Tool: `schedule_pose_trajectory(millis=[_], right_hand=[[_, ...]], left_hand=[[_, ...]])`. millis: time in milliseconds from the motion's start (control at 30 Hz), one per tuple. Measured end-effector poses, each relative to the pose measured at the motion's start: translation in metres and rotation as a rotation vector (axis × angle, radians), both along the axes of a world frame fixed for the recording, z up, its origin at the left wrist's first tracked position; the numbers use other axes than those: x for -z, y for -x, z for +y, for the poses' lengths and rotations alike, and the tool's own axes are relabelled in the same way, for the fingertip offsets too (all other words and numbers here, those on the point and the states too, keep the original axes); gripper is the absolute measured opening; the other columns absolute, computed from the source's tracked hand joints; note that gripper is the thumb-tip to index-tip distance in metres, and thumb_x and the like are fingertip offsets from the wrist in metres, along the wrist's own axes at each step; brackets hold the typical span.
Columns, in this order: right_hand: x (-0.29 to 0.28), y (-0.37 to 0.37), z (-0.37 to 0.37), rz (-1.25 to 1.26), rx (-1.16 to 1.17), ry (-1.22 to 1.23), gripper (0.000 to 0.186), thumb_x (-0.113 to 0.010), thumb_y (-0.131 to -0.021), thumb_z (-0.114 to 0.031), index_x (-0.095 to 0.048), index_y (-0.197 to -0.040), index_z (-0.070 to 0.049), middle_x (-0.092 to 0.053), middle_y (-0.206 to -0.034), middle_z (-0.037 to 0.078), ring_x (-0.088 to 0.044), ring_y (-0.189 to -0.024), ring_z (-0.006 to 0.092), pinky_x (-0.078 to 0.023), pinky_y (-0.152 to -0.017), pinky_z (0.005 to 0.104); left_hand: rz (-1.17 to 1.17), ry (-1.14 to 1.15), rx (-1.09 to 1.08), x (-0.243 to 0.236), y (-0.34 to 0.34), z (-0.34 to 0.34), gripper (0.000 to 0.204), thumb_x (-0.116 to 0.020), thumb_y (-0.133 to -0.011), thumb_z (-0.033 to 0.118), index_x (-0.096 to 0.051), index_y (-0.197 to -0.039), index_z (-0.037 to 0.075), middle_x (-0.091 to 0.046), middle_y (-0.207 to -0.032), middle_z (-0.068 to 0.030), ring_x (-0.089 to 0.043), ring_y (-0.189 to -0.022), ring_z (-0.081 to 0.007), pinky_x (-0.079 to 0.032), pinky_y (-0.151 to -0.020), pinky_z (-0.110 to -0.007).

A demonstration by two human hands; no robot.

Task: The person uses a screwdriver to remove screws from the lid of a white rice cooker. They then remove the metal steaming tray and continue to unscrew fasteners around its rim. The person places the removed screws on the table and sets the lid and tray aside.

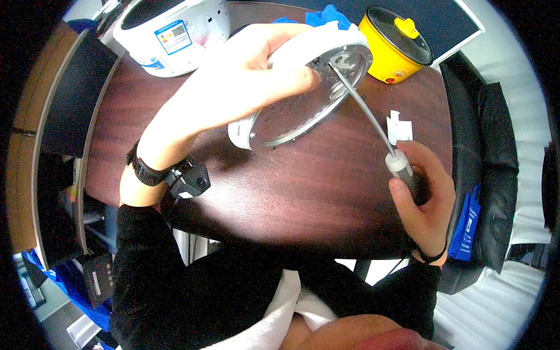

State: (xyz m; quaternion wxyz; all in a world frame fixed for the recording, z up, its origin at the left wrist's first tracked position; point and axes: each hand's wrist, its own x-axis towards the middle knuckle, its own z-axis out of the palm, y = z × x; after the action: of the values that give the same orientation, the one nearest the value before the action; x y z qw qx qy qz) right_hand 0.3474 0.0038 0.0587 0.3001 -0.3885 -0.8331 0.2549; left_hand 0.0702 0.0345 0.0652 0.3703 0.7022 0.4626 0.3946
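Note:
My left hand [274,73] grips a round white appliance lid [291,116] by its rim, thumb over the inner side, holding it tilted above the table. A metal plate with small holes lines the lid's inside. In my right hand [426,198] is a screwdriver [364,108] with a long metal shaft and a grey and white handle. Its tip reaches the lid's inner face near the far edge; whether it sits in a screw is too small to tell. Beside the shaft, a small white plastic piece [399,128] lies on the table.
On the brown table [326,198], a white rice-cooker-like body [175,44] stands at the far left. A yellow electric pot [391,49] with a dark lid stands at the far right. Blue cloth [326,16] lies behind the lid. A black padded chair [496,175] borders the right side.

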Motion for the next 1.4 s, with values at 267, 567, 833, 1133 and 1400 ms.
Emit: schedule_pose_trajectory(millis=[267,567,833,1133,1400], right_hand=[[0.0,0.005,0.005,-0.098,0.017,-0.269,0.037,-0.061,-0.071,-0.002,-0.054,-0.107,-0.004,-0.059,-0.089,0.015,-0.06,-0.076,0.0318,-0.049,-0.066,0.0349],[0.003,0.006,0.003,-0.077,-0.005,-0.271,0.038,-0.061,-0.069,0.003,-0.055,-0.106,-0.002,-0.059,-0.091,0.016,-0.06,-0.079,0.0307,-0.047,-0.068,0.0328],[0.001,0.003,-0.001,-0.107,-0.004,-0.281,0.038,-0.06,-0.07,0.003,-0.055,-0.107,-0.001,-0.059,-0.091,0.017,-0.06,-0.077,0.0303,-0.047,-0.068,0.0323],[0.007,-0.006,0.0,0.275,-0.126,0.356,0.036,-0.049,-0.082,-0.004,-0.046,-0.117,0.004,-0.057,-0.091,0.01,-0.055,-0.069,0.0123,-0.044,-0.064,0.0239],[0.005,-0.003,-0.002,0.406,-0.155,0.629,0.038,-0.047,-0.086,-0.009,-0.042,-0.12,0.005,-0.055,-0.087,0.01,-0.047,-0.058,0.0061,-0.038,-0.053,0.0189]], left_hand=[[-0.041,0.085,0.022,-0.01,-0.006,0.0,0.05,-0.064,-0.077,0.017,-0.049,-0.121,-0.001,-0.057,-0.109,-0.0052,-0.051,-0.101,-0.014,-0.037,-0.09,-0.027],[-0.009,0.098,-0.028,-0.008,-0.007,-0.001,0.052,-0.063,-0.077,0.016,-0.047,-0.123,-0.002,-0.057,-0.111,-0.0081,-0.051,-0.102,-0.0159,-0.037,-0.091,-0.027],[-0.082,0.096,-0.064,-0.003,-0.01,-0.002,0.048,-0.063,-0.077,0.017,-0.05,-0.119,-0.002,-0.059,-0.101,-0.0068,-0.053,-0.094,-0.0143,-0.039,-0.085,-0.026],[-0.185,0.09,-0.075,0.001,-0.013,-0.003,0.045,-0.064,-0.078,0.018,-0.052,-0.117,-0.001,-0.06,-0.096,-0.004,-0.052,-0.091,-0.0111,-0.039,-0.083,-0.025],[-0.168,0.062,-0.03,0.002,-0.014,-0.001,0.041,-0.062,-0.079,0.016,-0.053,-0.115,-0.001,-0.06,-0.095,-0.0042,-0.052,-0.09,-0.0112,-0.039,-0.082,-0.024]])
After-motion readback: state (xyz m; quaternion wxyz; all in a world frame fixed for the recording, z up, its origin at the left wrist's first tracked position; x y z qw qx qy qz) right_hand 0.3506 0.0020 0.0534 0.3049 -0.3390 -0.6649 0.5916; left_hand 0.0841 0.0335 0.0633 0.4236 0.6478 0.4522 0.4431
